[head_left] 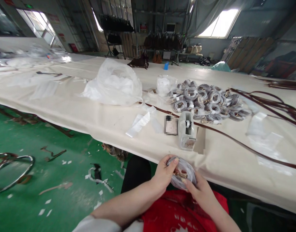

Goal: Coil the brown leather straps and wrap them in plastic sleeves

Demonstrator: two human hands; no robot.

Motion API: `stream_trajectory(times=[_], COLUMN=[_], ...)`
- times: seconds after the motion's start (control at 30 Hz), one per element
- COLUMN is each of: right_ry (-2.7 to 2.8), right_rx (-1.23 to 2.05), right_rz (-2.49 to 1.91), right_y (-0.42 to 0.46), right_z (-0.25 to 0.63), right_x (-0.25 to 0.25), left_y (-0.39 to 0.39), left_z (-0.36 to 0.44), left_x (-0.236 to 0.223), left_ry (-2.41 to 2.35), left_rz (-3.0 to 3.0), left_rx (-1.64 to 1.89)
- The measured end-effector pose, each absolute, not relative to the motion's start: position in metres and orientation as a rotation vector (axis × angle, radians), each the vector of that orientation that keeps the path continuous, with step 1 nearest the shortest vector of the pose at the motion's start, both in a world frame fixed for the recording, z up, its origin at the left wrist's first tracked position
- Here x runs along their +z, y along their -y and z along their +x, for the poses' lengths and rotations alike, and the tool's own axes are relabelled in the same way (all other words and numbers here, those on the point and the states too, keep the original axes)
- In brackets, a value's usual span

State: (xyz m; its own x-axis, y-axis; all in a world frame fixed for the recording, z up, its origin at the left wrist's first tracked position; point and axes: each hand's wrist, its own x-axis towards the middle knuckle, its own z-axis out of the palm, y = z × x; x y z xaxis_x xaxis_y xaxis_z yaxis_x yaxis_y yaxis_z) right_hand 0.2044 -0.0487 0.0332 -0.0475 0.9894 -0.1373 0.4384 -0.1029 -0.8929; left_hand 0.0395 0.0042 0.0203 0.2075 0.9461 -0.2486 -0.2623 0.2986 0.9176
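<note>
Before you stretches a cream desk, carrying a tape dispenser beyond your right hand and a pile of wrapped coils farther off. That hand and your left hand both grip one grey plastic-wrapped coil, held between them.

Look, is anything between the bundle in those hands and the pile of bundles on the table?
Yes. The tape dispenser and a brown strap lie on the table between the held bundle and the pile. Nothing visible separates the bundle from the left hand or right hand.
</note>
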Motion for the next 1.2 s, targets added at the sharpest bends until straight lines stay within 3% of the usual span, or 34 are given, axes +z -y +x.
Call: stream_trajectory(times=[0.23,0.37,0.5,0.57,0.77,1.2], right_ry=[1.779,1.781,1.871,1.972,1.980,2.269], right_rx=[1.576,1.643,1.636,1.473,0.223,-0.172], right_rz=[-1.441,-1.369,-1.460,-1.578,-1.892,-1.694], right_y=[0.049,0.056,0.058,0.051,-0.007,-0.052], right_z=[0.215,0.207,0.213,0.227,0.274,0.290], right_x=[0.054,0.060,0.051,0.049,0.043,0.020], left_y=[-0.003,0.009,0.022,0.025,0.027,0.038], left_z=[0.023,0.021,0.021,0.019,0.012,-0.008], left_x=[0.027,0.036,0.028,0.023,0.018,0.006], left_ry=[-0.873,-0.638,-0.758,-0.801,-0.888,-0.952], left_rz=[1.648,1.936,1.928,1.904,1.789,1.352], left_rx=[0.625,0.448,0.476,0.494,0.449,0.520])
